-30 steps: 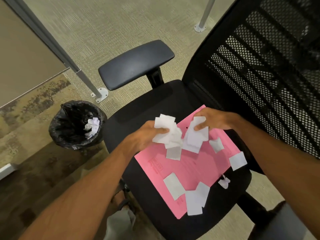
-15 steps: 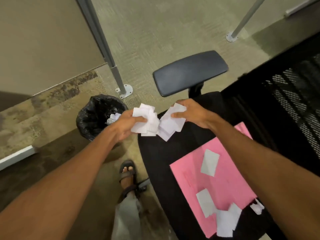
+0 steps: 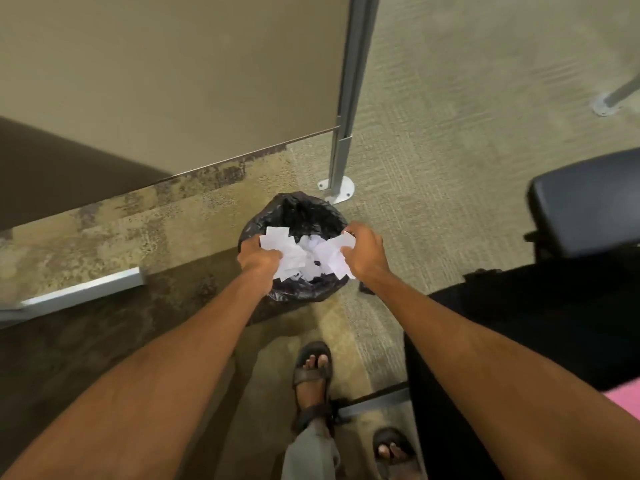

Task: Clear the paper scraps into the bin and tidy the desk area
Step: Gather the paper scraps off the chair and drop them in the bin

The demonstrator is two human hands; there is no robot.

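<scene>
A small round bin (image 3: 301,209) lined with a black bag stands on the carpet. Both my hands hover right over its mouth. My left hand (image 3: 258,259) grips a bunch of white paper scraps (image 3: 289,252) at the bin's left rim. My right hand (image 3: 365,252) pinches more white scraps (image 3: 334,252) at the right rim. Crumpled white paper lies inside the bin between the two bunches. A sliver of the pink folder (image 3: 625,398) shows at the right edge, on the black chair seat (image 3: 519,341).
A beige partition panel (image 3: 173,81) with a metal post and foot plate (image 3: 337,188) stands just behind the bin. The chair's dark armrest (image 3: 585,202) juts in at the right. My sandalled feet (image 3: 311,375) stand below the bin. A metal rail (image 3: 83,292) lies left.
Both hands carried the scraps from the pink folder on the chair leftward to above the bin. The view swung left, so the chair and folder slid almost out of frame.
</scene>
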